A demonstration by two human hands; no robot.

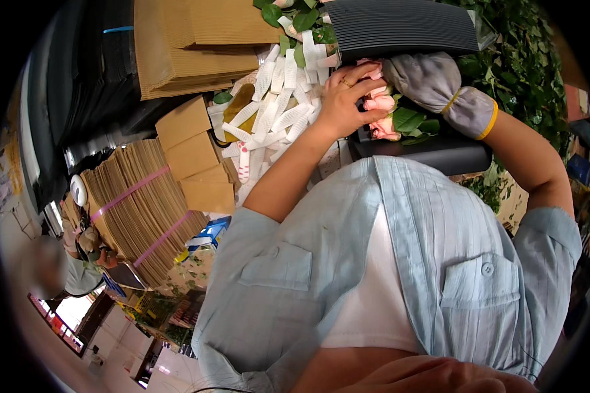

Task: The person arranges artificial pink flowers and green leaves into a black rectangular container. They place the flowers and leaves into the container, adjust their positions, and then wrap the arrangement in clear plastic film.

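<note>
Pale blue shirt [347, 242] open over a white top, a person works with both arms reaching toward a bunch of roses. Flat brown cardboard [134, 203], bound with pink straps, stands stacked on the left, while dense green foliage [521, 72] fills the upper right. More brown cardboard [206, 62] lies at the top, and a dark ribbed sheet [400, 29] curves just beyond the hands. White mesh sleeves [278, 98] are heaped left of the flowers. The right hand [432, 82], in a grey glove with a yellow-edged cuff, is against the roses' far side; its fingertips are hidden, so its grip cannot be told. Bare, the left hand [354, 98] spreads loosely curved fingers over the blooms. Pink roses [381, 105] with green leaves sit between the two hands, above a dark rounded edge [432, 154]. A slim white-and-pink object [244, 162] lies near the sleeves.
</note>
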